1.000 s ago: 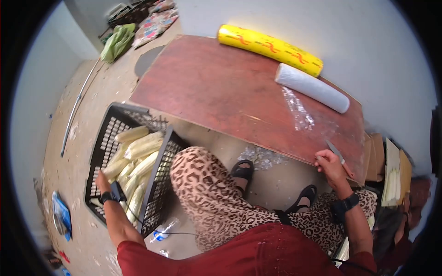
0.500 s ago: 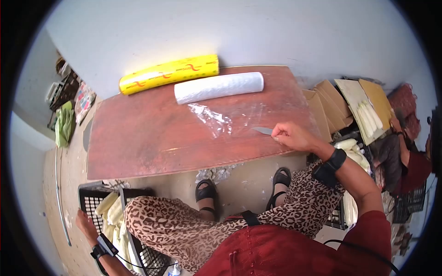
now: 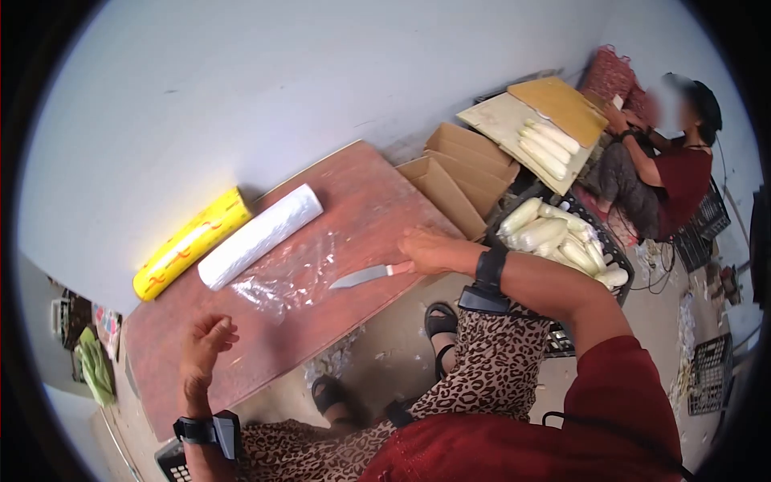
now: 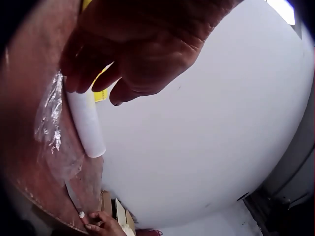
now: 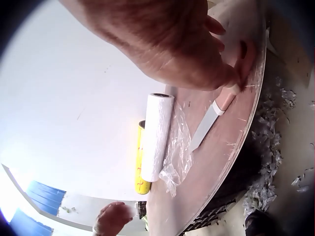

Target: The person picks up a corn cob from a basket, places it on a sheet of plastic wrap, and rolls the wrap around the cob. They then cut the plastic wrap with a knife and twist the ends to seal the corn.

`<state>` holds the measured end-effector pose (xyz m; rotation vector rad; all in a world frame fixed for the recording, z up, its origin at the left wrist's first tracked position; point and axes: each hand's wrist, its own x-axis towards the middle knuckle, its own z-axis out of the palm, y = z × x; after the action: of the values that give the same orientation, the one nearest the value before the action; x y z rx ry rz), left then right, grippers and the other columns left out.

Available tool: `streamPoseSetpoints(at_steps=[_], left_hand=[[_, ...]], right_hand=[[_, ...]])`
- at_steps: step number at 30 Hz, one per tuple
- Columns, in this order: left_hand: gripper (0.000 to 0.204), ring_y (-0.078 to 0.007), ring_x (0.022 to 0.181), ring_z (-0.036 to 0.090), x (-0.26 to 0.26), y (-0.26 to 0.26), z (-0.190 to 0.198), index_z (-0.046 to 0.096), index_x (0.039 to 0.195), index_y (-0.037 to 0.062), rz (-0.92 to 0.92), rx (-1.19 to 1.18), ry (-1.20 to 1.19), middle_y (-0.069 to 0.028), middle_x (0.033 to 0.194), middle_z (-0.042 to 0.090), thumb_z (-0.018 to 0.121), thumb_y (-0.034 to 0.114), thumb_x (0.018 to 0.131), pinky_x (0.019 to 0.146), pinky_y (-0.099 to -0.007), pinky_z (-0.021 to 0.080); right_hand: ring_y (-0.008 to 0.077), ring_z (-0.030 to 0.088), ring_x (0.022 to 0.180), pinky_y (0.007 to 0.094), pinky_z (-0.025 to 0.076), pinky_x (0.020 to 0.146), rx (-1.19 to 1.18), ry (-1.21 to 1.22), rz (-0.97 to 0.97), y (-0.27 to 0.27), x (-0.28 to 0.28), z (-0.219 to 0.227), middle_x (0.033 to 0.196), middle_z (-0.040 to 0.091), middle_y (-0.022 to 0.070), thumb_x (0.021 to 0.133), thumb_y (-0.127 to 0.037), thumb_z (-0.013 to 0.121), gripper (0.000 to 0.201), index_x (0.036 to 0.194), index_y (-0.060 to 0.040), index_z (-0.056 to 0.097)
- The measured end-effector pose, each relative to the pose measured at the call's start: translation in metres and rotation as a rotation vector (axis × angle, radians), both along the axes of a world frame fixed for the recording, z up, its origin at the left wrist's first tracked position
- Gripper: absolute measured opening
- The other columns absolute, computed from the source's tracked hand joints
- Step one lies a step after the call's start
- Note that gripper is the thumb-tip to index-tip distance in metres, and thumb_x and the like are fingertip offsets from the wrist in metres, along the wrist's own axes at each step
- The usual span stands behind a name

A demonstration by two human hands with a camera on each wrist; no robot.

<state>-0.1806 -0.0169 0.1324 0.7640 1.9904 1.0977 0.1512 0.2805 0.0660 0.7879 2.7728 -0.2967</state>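
At the table's front edge my right hand [image 3: 434, 251] pinches the pinkish handle of a knife [image 3: 360, 277]. Its pale blade lies low over the tabletop, tip toward the loose film. In the right wrist view the thumb side of the hand meets the handle [image 5: 227, 97]. My left hand [image 3: 207, 341] is raised over the left part of the table, fingers loosely curled and holding nothing. Nearest to it are a roll of clear plastic film [image 3: 261, 237], its crinkled loose end [image 3: 281, 289] spread over the wood, and a yellow printed roll [image 3: 193, 243] behind.
The reddish wooden table [image 3: 353, 193] stands against a pale wall. On its right are cardboard boxes [image 3: 458, 173], a crate of pale, long wrapped vegetables [image 3: 554, 237] and a board [image 3: 506, 120] bearing several more. Another person [image 3: 675, 177] sits at far right. Film scraps [image 3: 333, 357] litter the floor.
My left hand has risen from the vegetable crate at the left to above the table. My right hand has come down onto the knife handle. The head view has turned to the right.
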Motion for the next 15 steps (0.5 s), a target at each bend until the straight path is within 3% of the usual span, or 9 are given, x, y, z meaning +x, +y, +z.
streamPoseSetpoints(at_steps=[7,10,13,15], left_hand=[[0.027,-0.0156,0.066,0.063,-0.013,0.028,-0.071,0.065,0.096,-0.0024,-0.055,-0.242,-0.054,-0.0073,0.079,0.065,0.061,0.024,0.091,0.057,-0.0269,0.050],[0.029,-0.0156,0.061,0.062,-0.018,0.032,-0.077,0.065,0.093,-0.0034,-0.067,-0.274,-0.020,-0.0076,0.076,0.064,0.060,0.025,0.092,0.053,-0.0265,0.049],[0.030,-0.0159,0.060,0.061,-0.018,0.035,-0.086,0.065,0.092,-0.0039,-0.060,-0.277,0.001,-0.0080,0.075,0.063,0.060,0.025,0.092,0.052,-0.0270,0.049],[0.030,-0.0158,0.060,0.061,-0.020,0.036,-0.090,0.065,0.091,-0.0039,-0.037,-0.272,0.003,-0.0082,0.074,0.063,0.060,0.025,0.092,0.052,-0.0271,0.049]], right_hand=[[0.0411,0.062,0.104,0.0460,0.051,0.086,-0.018,0.030,0.080,0.011,0.020,-0.012,0.106,0.062,0.0242,0.083,-0.013,0.067,0.022,0.098,0.0026,0.068],[0.0414,0.062,0.101,0.0461,0.051,0.085,-0.120,-0.027,-0.031,0.017,0.026,0.001,0.101,0.063,0.0247,0.082,-0.014,0.066,0.023,0.097,0.0031,0.068],[0.0415,0.062,0.100,0.0466,0.051,0.085,-0.139,0.089,-0.216,0.034,0.033,-0.016,0.102,0.062,0.0253,0.081,-0.017,0.069,0.027,0.097,0.0038,0.067],[0.0417,0.061,0.099,0.0469,0.050,0.085,-0.094,0.104,-0.190,0.042,0.033,-0.022,0.102,0.062,0.0254,0.080,-0.019,0.070,0.029,0.096,0.0043,0.067]])
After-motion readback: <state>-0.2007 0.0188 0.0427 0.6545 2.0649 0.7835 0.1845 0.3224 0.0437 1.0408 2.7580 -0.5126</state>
